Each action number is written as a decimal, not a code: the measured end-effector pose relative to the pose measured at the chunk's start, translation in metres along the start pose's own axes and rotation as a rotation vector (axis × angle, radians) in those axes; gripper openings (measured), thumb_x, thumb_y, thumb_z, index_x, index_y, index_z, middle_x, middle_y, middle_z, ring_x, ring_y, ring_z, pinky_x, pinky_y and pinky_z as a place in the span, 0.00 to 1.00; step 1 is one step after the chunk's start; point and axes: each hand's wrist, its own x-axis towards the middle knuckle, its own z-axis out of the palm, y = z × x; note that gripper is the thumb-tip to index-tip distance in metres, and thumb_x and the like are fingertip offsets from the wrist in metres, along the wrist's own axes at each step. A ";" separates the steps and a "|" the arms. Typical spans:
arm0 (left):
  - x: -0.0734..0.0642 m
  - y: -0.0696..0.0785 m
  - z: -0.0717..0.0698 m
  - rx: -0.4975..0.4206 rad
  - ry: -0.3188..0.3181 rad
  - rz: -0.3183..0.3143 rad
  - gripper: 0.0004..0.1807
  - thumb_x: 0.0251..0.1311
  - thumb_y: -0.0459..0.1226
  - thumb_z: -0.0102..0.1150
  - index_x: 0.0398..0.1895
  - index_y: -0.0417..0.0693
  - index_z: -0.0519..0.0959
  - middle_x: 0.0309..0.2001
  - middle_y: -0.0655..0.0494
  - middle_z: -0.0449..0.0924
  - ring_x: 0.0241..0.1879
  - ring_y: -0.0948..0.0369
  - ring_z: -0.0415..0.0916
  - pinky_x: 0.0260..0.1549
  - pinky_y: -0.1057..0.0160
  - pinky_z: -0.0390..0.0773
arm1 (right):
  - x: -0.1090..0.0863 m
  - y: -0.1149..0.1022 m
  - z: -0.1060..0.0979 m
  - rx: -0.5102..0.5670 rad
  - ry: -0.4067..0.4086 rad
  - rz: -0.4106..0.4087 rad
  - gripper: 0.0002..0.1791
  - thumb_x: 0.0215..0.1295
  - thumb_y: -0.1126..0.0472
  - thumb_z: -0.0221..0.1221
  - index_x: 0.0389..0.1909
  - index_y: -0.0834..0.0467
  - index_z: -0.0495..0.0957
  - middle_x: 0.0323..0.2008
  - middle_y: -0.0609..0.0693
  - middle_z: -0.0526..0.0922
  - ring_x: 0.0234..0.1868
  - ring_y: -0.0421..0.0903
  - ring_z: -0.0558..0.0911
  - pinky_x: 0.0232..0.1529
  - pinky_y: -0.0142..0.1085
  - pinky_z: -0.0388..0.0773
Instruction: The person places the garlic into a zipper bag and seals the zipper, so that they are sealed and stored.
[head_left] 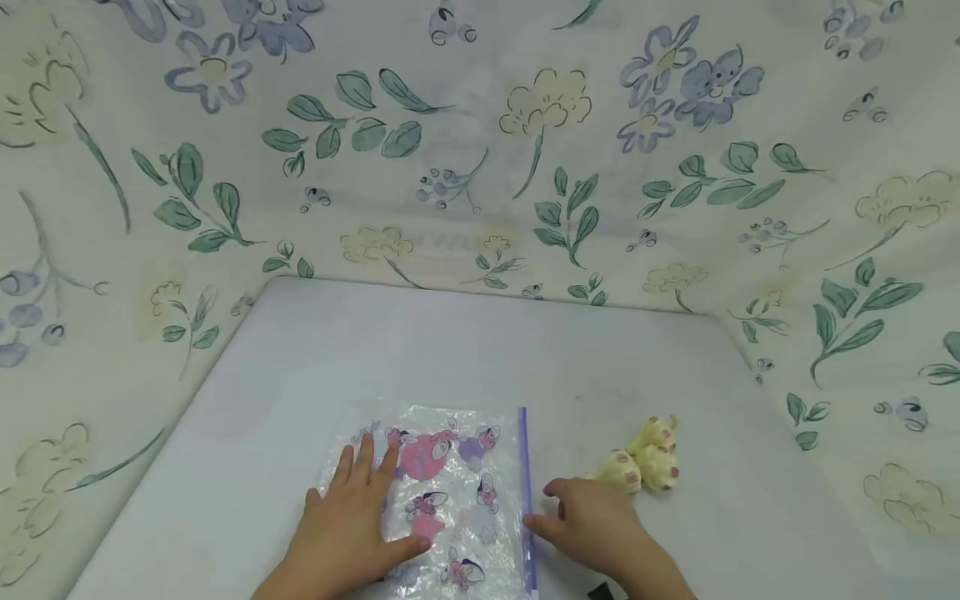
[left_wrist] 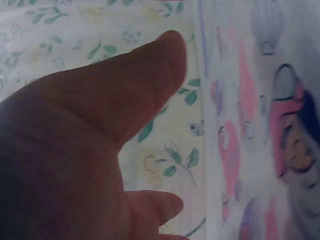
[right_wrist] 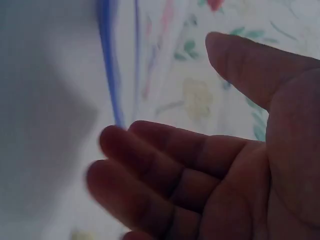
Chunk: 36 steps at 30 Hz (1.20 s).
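A clear zip bag point(head_left: 468, 479) printed with pink and purple cartoon figures lies flat on the white table. Its purple zip strip point(head_left: 527, 492) runs along the right side. My left hand point(head_left: 348, 517) rests on the bag's left part with fingers spread. At the zip strip is my right hand point(head_left: 592, 521), its thumb tip right at the strip and its index finger bent a little above. In the right wrist view, the fingers point(right_wrist: 145, 155) are loosely bent and well apart from the thumb, with nothing between them.
Just beyond my right hand sits a cluster of lumpy pale-yellow pieces point(head_left: 656, 467) with pinkish-brown spots. A small black object point(head_left: 602, 592) shows at the bottom edge. Floral cloth point(head_left: 480, 183) rises behind and beside the white table point(head_left: 420, 342).
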 end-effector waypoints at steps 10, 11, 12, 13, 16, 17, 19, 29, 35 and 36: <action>0.012 -0.003 0.017 0.021 -0.135 -0.030 0.66 0.36 0.75 0.66 0.75 0.44 0.64 0.76 0.27 0.49 0.73 0.24 0.46 0.43 0.11 0.49 | 0.025 -0.008 0.022 0.087 0.102 -0.119 0.23 0.63 0.55 0.66 0.58 0.57 0.79 0.33 0.42 0.82 0.27 0.34 0.74 0.28 0.32 0.72; 0.011 -0.002 0.016 0.021 -0.134 -0.035 0.66 0.36 0.75 0.65 0.75 0.44 0.63 0.76 0.27 0.49 0.73 0.24 0.46 0.44 0.11 0.49 | 0.026 -0.008 0.023 0.110 0.105 -0.126 0.25 0.63 0.57 0.66 0.61 0.57 0.77 0.33 0.42 0.81 0.26 0.34 0.74 0.27 0.32 0.72; 0.011 -0.002 0.016 0.021 -0.132 -0.041 0.66 0.36 0.75 0.65 0.75 0.44 0.63 0.76 0.27 0.49 0.73 0.24 0.46 0.44 0.11 0.48 | 0.028 -0.008 0.023 0.153 0.099 -0.141 0.26 0.63 0.59 0.65 0.63 0.57 0.76 0.32 0.41 0.81 0.25 0.33 0.73 0.26 0.31 0.72; 0.010 -0.002 0.015 0.020 -0.129 -0.046 0.66 0.36 0.75 0.66 0.75 0.44 0.63 0.76 0.27 0.49 0.73 0.25 0.46 0.45 0.11 0.48 | 0.029 -0.007 0.023 0.198 0.095 -0.162 0.27 0.63 0.61 0.65 0.64 0.58 0.75 0.32 0.40 0.81 0.25 0.31 0.73 0.27 0.30 0.73; 0.010 0.000 0.015 0.022 -0.116 -0.045 0.66 0.37 0.74 0.66 0.75 0.43 0.64 0.76 0.27 0.50 0.73 0.25 0.46 0.45 0.10 0.48 | 0.032 -0.009 0.024 0.394 0.059 -0.200 0.34 0.64 0.62 0.66 0.71 0.58 0.68 0.32 0.40 0.82 0.25 0.31 0.77 0.28 0.27 0.77; 0.010 0.001 0.015 0.022 -0.113 -0.043 0.66 0.37 0.74 0.66 0.75 0.43 0.64 0.76 0.26 0.50 0.73 0.25 0.46 0.45 0.10 0.48 | 0.032 -0.009 0.025 0.480 0.037 -0.203 0.37 0.64 0.61 0.66 0.73 0.58 0.64 0.34 0.42 0.84 0.28 0.31 0.79 0.32 0.27 0.78; 0.010 0.003 0.016 0.019 -0.110 -0.035 0.66 0.37 0.74 0.66 0.75 0.42 0.64 0.76 0.26 0.50 0.73 0.25 0.46 0.45 0.10 0.47 | 0.031 -0.010 0.027 0.678 -0.022 -0.190 0.40 0.65 0.60 0.66 0.75 0.59 0.59 0.39 0.48 0.86 0.35 0.35 0.84 0.38 0.27 0.80; 0.010 0.013 0.008 0.000 -0.069 0.009 0.55 0.47 0.69 0.66 0.72 0.43 0.69 0.75 0.31 0.57 0.73 0.31 0.55 0.48 0.13 0.54 | 0.031 0.002 0.047 0.769 -0.044 -0.223 0.06 0.54 0.75 0.57 0.30 0.62 0.75 0.29 0.46 0.75 0.29 0.33 0.73 0.31 0.25 0.71; 0.032 0.056 -0.003 0.080 0.009 0.459 0.33 0.62 0.50 0.65 0.70 0.50 0.72 0.75 0.44 0.63 0.73 0.47 0.65 0.66 0.37 0.68 | 0.040 0.013 0.052 0.698 0.075 -0.239 0.10 0.51 0.71 0.69 0.28 0.60 0.76 0.29 0.50 0.82 0.29 0.32 0.77 0.32 0.27 0.77; 0.038 0.065 -0.001 0.101 0.000 0.545 0.28 0.65 0.47 0.63 0.67 0.52 0.74 0.73 0.49 0.68 0.70 0.51 0.69 0.64 0.45 0.72 | 0.041 0.014 0.053 0.693 0.091 -0.265 0.09 0.51 0.70 0.70 0.28 0.61 0.77 0.29 0.51 0.82 0.30 0.31 0.77 0.32 0.27 0.77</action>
